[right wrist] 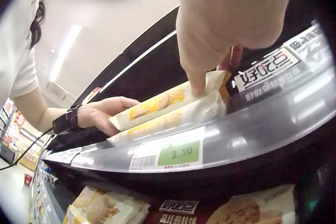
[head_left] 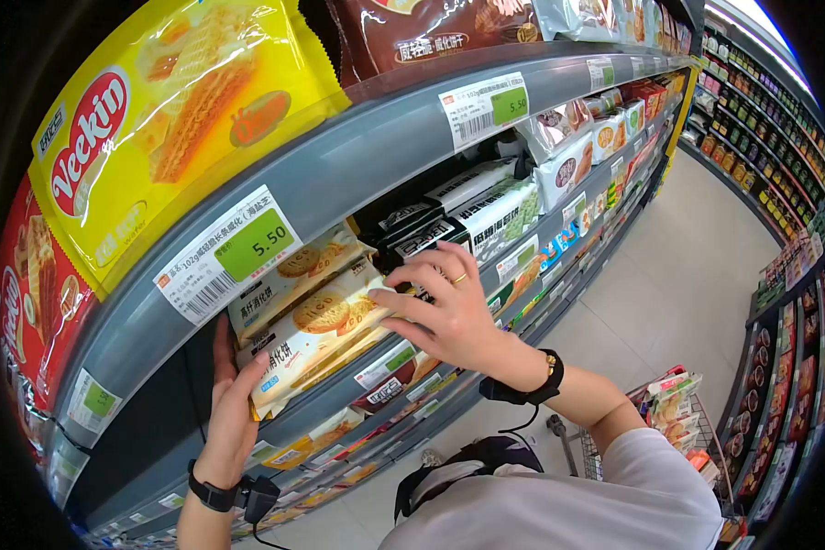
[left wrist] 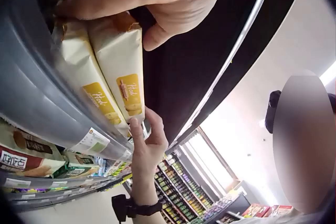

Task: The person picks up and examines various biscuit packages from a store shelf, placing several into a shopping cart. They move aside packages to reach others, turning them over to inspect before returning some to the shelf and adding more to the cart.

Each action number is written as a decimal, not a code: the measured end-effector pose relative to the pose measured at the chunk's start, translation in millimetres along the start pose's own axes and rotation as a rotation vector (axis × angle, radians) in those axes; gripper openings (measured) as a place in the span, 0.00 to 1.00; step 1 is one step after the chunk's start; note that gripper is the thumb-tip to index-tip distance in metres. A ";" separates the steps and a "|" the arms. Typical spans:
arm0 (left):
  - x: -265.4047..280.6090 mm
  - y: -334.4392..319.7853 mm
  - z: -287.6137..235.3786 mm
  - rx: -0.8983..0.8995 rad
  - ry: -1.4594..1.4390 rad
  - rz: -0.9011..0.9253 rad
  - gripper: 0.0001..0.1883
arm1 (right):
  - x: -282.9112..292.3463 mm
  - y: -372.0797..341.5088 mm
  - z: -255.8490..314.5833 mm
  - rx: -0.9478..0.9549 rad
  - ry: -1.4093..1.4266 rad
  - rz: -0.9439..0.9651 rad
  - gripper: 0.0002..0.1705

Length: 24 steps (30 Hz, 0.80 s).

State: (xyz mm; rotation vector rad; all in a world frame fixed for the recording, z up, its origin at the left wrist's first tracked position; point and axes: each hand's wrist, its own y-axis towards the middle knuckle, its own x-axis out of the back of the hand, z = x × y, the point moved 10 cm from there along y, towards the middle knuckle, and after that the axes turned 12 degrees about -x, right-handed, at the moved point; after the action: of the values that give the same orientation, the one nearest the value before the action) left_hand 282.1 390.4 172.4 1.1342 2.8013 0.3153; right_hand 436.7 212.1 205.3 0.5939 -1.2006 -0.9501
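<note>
Two cream-coloured biscuit packs (head_left: 325, 316) with round biscuits printed on them lie side by side at the shelf lip. Their yellow end panels (left wrist: 128, 95) show in the left wrist view. My left hand (head_left: 234, 417) holds the left end of the packs, thumb on the front and fingers behind. At the other end my right hand (head_left: 454, 316), with a ring on one finger, grips a pack by its corner. In the right wrist view a fingertip of the right hand (right wrist: 231, 19) presses the upper pack's wrapper (right wrist: 173, 95), and another finger lies behind its end.
Black and white biscuit packs (head_left: 495, 215) stand just right of my right hand. Above hangs a grey shelf edge (head_left: 367, 137) with price tags and a yellow wafer bag (head_left: 183, 110). A wire shopping cart (head_left: 697, 412) with goods stands behind on the right.
</note>
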 end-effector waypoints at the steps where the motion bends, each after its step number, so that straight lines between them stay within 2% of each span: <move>1: 0.2 0.8 7.0 0.023 -0.037 0.002 0.39 | -2.3 -2.9 2.9 0.009 -0.010 -0.012 0.19; 2: 0.1 1.1 11.4 0.045 -0.074 0.004 0.39 | -1.7 -4.4 3.2 -0.027 0.009 -0.024 0.16; 6: 2.3 -0.1 11.6 0.052 -0.140 -0.008 0.38 | -2.8 -5.8 5.4 -0.027 0.011 -0.056 0.16; 15: 9.8 1.9 19.3 0.069 -0.148 -0.093 0.36 | -4.2 -13.7 4.0 -0.047 0.028 0.010 0.23; 16: 9.2 2.8 20.2 0.065 -0.170 -0.095 0.35 | -5.3 -15.1 3.4 -0.043 0.031 0.050 0.22; 19: 15.4 5.2 23.7 0.044 -0.162 -0.118 0.33 | 1.4 -17.8 0.8 -0.071 0.086 0.017 0.22; 21: 16.1 6.2 33.2 0.118 -0.389 -0.172 0.28 | 8.9 -18.7 -2.4 -0.089 0.141 -0.008 0.21; 22: 2.3 7.6 24.0 0.102 -0.368 -0.049 0.30 | 14.0 -20.1 -6.8 -0.125 0.172 -0.042 0.20; 24: 0.0 6.4 23.6 0.119 -0.411 -0.066 0.31 | 16.1 -24.6 -10.7 -0.141 0.192 -0.054 0.20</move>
State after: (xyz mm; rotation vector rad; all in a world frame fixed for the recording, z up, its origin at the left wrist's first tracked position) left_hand 290.5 398.5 150.9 0.9902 2.5093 -0.0852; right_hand 440.8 184.9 190.4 0.5927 -0.9426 -0.9915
